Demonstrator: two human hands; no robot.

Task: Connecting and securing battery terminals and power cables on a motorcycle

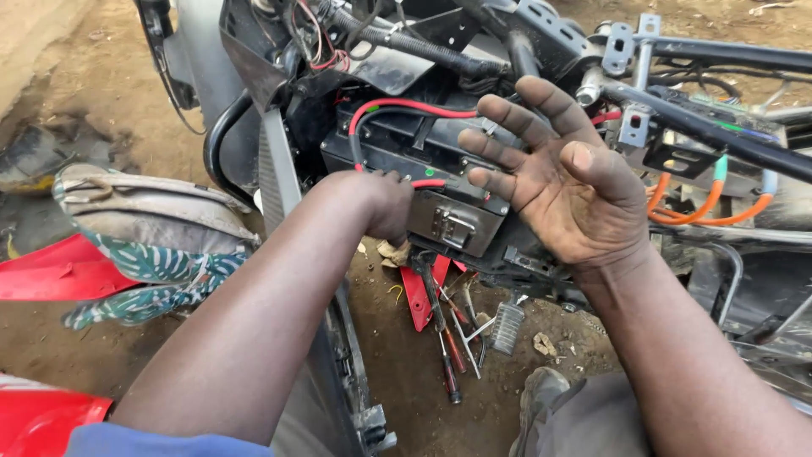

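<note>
The left hand (391, 206) was curled into a loose fist, knuckles up, pressed against the near face of the black rectangular battery box (423, 161) seated in the stripped motorcycle frame; I could not tell what its fingers gripped. The right hand (562, 182) hovered open beside it, palm toward the wearer, fingers spread and grimy, holding nothing. The box lay with its long axis running left to right across the frame, its silver metal latch (451, 224) facing us. A red cable (406, 106) arched over its top. Orange cables (694, 211) looped at right. Below, on the dirt, lay screwdrivers (448, 338) and a red plastic panel (420, 292).
</note>
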